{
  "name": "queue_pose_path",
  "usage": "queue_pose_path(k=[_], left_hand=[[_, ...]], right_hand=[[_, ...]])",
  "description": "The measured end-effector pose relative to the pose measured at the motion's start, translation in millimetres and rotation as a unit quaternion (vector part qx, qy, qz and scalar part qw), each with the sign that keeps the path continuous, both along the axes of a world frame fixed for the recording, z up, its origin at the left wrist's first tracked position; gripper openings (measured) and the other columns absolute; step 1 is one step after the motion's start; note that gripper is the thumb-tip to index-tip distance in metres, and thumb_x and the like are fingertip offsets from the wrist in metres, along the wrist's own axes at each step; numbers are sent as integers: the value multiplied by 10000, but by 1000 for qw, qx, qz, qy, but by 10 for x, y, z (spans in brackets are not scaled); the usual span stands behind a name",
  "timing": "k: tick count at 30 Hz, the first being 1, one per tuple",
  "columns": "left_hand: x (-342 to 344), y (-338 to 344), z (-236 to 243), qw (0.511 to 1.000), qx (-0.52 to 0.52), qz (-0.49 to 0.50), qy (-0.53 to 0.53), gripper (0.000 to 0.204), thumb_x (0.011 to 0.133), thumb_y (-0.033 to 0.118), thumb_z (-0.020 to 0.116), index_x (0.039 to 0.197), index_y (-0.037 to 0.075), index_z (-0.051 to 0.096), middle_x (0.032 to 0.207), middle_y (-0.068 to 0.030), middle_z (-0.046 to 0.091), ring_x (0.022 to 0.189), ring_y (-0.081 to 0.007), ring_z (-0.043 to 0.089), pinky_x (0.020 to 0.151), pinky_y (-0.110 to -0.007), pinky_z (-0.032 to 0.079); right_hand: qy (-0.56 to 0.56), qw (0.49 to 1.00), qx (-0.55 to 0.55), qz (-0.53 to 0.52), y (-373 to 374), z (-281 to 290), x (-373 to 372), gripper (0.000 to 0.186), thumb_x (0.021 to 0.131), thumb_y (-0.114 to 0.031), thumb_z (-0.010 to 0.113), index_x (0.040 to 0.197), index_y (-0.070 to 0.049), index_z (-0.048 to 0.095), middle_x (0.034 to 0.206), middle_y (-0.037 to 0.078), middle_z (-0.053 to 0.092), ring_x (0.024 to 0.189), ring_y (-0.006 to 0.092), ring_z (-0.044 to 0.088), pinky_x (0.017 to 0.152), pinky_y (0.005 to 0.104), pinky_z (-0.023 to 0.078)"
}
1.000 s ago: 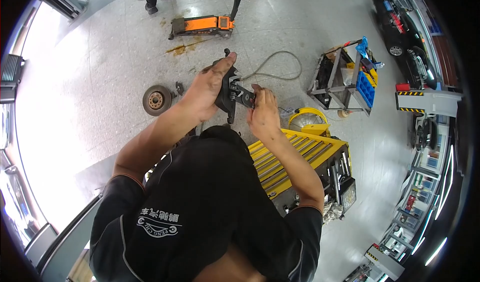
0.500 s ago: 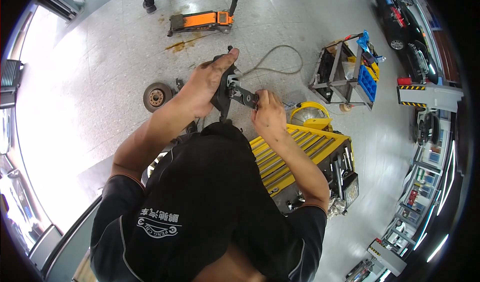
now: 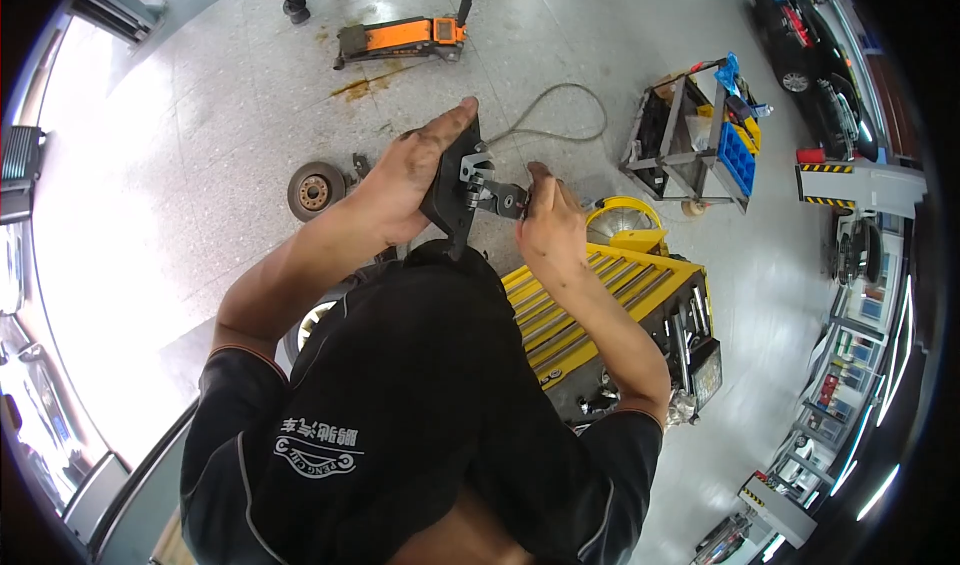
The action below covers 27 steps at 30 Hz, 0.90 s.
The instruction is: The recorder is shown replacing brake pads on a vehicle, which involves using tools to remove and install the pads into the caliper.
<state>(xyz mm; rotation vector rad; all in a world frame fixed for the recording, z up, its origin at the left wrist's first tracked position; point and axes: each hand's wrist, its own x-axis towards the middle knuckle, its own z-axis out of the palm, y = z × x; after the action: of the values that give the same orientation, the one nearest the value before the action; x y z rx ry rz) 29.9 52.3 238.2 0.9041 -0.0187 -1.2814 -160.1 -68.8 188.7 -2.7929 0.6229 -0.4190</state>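
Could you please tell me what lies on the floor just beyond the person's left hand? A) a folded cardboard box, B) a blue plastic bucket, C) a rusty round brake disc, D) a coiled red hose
C: a rusty round brake disc lies flat on the grey floor, beside the left hand that grips the dark flat metal part.

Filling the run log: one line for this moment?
left hand: holds dark brake part | right hand: grips its metal fitting | below: yellow tool cart
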Motion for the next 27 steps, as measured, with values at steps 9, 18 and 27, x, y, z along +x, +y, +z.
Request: queue_pose_path(k=[9,18,27], left_hand=[[21,-85,-135,998,-51,33,-6,586,1069,369,583,1552,67,444,1425,-45,584,1134,-143,600,966,-328,505],[84,-52,-135,1000,-13,0,4,477,1018,410,658,1352,75,594,1010,-41,687,890,-157,670,820,-330,562],[189,128,-362,971,-67,-112,-203,502,1043,178,560,1516,26,492,1456,-133,575,1190,-262,598,1029,-365,497]], right_hand=[[-40,995,-82,-37,61,-172,91,786,734,66,693,1459,75,387,1132,204,636,1069,381,634,1118,522,431],[-32,999,27,-12,61,-150,60,626,756,3,733,1318,41,463,1006,238,653,942,420,658,881,508,518],[-23,996,89,4,128,12,-3,562,712,-11,761,1211,-16,501,824,174,662,752,409,681,685,492,541]])
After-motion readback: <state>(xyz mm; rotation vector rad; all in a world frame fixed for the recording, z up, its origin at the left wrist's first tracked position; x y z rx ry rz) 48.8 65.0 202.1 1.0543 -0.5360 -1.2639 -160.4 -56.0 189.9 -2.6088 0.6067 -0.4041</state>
